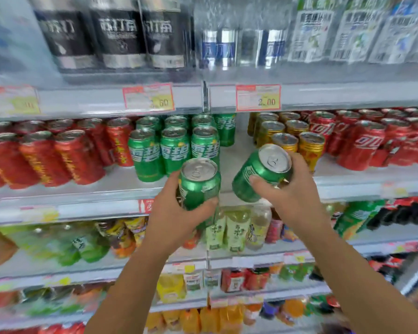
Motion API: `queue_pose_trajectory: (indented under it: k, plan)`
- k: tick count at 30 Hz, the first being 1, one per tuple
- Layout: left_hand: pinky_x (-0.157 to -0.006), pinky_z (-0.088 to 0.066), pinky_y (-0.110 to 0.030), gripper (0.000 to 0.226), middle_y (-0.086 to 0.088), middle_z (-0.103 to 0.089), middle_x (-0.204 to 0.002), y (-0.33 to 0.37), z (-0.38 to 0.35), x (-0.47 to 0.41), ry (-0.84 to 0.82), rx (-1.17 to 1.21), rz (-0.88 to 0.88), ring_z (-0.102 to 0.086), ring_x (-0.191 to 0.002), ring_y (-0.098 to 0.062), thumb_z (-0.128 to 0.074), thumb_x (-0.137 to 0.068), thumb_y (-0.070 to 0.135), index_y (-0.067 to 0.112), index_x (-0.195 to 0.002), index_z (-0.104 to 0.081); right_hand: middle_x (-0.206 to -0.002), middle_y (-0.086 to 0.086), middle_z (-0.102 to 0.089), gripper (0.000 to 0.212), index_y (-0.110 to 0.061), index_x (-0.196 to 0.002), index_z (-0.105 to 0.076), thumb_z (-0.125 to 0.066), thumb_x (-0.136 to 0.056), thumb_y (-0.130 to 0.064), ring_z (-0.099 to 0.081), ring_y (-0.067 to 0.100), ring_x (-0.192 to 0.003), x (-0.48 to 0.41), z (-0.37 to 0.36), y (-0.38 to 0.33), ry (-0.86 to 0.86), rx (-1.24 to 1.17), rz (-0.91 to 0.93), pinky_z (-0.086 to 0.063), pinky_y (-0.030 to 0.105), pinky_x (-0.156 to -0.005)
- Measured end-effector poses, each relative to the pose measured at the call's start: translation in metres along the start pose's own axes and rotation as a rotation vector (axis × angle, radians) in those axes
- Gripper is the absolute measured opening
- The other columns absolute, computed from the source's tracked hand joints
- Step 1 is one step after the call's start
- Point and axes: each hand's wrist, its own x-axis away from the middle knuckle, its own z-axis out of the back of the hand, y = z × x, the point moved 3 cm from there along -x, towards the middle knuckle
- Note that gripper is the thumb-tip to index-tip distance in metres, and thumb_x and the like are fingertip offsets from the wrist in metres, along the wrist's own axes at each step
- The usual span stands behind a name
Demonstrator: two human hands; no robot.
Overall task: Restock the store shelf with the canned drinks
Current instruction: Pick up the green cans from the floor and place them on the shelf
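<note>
My left hand [176, 213] grips an upright green can [198, 183] just in front of the can shelf's edge [101, 208]. My right hand [292, 191] grips a second green can [261, 172], tilted with its top toward the upper right. Both cans hover before a bare strip of shelf [234, 155]. Several matching green cans [174, 145] stand in rows on the shelf just left of that strip, behind my left hand's can.
Gold cans [287, 136] stand right of the gap, red cans [362, 143] farther right, and orange-red cans [58, 155] on the left. Bottles fill the shelf above [121, 37] and the shelves below [237, 227]. Price tags [258, 97] hang on the shelf rails.
</note>
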Motion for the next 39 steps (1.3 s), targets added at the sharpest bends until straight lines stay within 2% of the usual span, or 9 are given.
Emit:
queue_pose_trajectory:
  k: [5,10,13,17,20,27,31,35,39]
  plan:
    - [-0.081,-0.048,-0.015,0.069,0.023,-0.066,-0.110,-0.018,0.017,-0.029,0.075,-0.043,0.002,-0.060,-0.098,0.010,-0.074,-0.063,0.055,0.033,-0.126,-0.053,-0.107,-0.020,-0.059,0.064,-0.023,-0.127,-0.048,-0.081,-0.073,-0.031,-0.057,-0.007,-0.097,-0.043,-0.025,0.004,-0.004,0.030,0.001,-0.047,0.016,-0.082]
    - [-0.081,-0.052,-0.023,0.050,0.024,-0.068,-0.100,-0.032,0.017,-0.041,0.083,-0.026,0.025,-0.064,-0.094,0.006,-0.070,-0.069,0.053,0.039,-0.114,-0.055,-0.103,-0.020,-0.060,0.065,-0.021,-0.128,-0.048,-0.081,-0.074,-0.031,-0.058,-0.007,-0.092,-0.077,-0.037,0.004,-0.015,0.092,0.014,-0.045,0.013,-0.077]
    - [-0.077,-0.050,-0.021,0.034,0.030,-0.066,-0.095,-0.037,0.015,-0.042,0.084,-0.039,0.032,-0.063,-0.089,0.009,-0.068,-0.072,0.047,0.047,-0.103,-0.054,-0.107,-0.013,-0.062,0.067,-0.020,-0.129,-0.047,-0.080,-0.072,-0.032,-0.061,0.005,-0.097,-0.090,-0.042,0.012,-0.041,0.144,0.000,-0.049,0.023,-0.085]
    - [-0.075,-0.052,-0.022,0.032,0.030,-0.066,-0.093,-0.040,0.015,-0.044,0.099,-0.039,0.034,-0.063,-0.087,0.008,-0.067,-0.070,0.052,0.047,-0.099,-0.054,-0.100,-0.018,-0.061,0.062,-0.021,-0.125,-0.050,-0.080,-0.071,-0.031,-0.059,0.001,-0.092,-0.095,-0.047,0.027,-0.066,0.142,-0.047,-0.047,0.024,-0.080]
    - [-0.079,-0.057,-0.032,0.035,0.028,-0.067,-0.093,-0.043,0.015,-0.048,0.114,-0.036,0.037,-0.065,-0.087,0.003,-0.062,-0.065,0.060,0.048,-0.096,-0.056,-0.102,-0.015,-0.062,0.062,-0.023,-0.125,-0.049,-0.079,-0.072,-0.031,-0.061,0.006,-0.096,-0.099,-0.048,0.035,-0.054,0.088,-0.079,-0.050,0.028,-0.083]
    - [-0.082,-0.058,-0.038,0.035,0.027,-0.068,-0.091,-0.044,0.014,-0.050,0.111,-0.033,0.035,-0.065,-0.087,0.002,-0.061,-0.065,0.060,0.047,-0.097,-0.056,-0.130,-0.002,-0.053,0.099,-0.018,-0.142,-0.025,-0.086,-0.066,-0.038,-0.054,0.012,-0.117,-0.092,-0.054,0.051,-0.088,-0.025,-0.134,-0.048,0.037,-0.100]
    - [-0.079,-0.057,-0.033,0.035,0.027,-0.068,-0.093,-0.044,0.014,-0.050,0.110,-0.031,0.030,-0.065,-0.087,0.003,-0.061,-0.065,0.059,0.046,-0.098,-0.056,-0.128,-0.002,-0.052,0.090,-0.018,-0.139,-0.033,-0.086,-0.068,-0.033,-0.051,0.012,-0.118,-0.093,-0.054,0.055,-0.091,0.089,-0.069,-0.046,0.037,-0.102]
    - [-0.083,-0.057,-0.041,0.032,0.023,-0.068,-0.095,-0.046,0.014,-0.050,0.121,-0.023,0.034,-0.067,-0.091,-0.003,-0.062,-0.067,0.058,0.048,-0.097,-0.057,-0.135,-0.003,-0.052,0.079,-0.026,-0.142,-0.039,-0.080,-0.075,-0.036,-0.048,0.012,-0.122,-0.102,-0.053,0.053,-0.152,0.155,-0.040,-0.042,0.033,-0.103]
    - [-0.084,-0.058,-0.042,0.035,0.023,-0.069,-0.096,-0.045,0.013,-0.050,0.125,-0.012,0.038,-0.067,-0.092,-0.003,-0.063,-0.067,0.058,0.045,-0.099,-0.059,-0.132,0.001,-0.055,0.074,-0.015,-0.137,-0.039,-0.079,-0.077,-0.031,-0.053,0.015,-0.118,-0.110,-0.060,0.048,-0.109,0.192,-0.047,-0.043,0.026,-0.093]
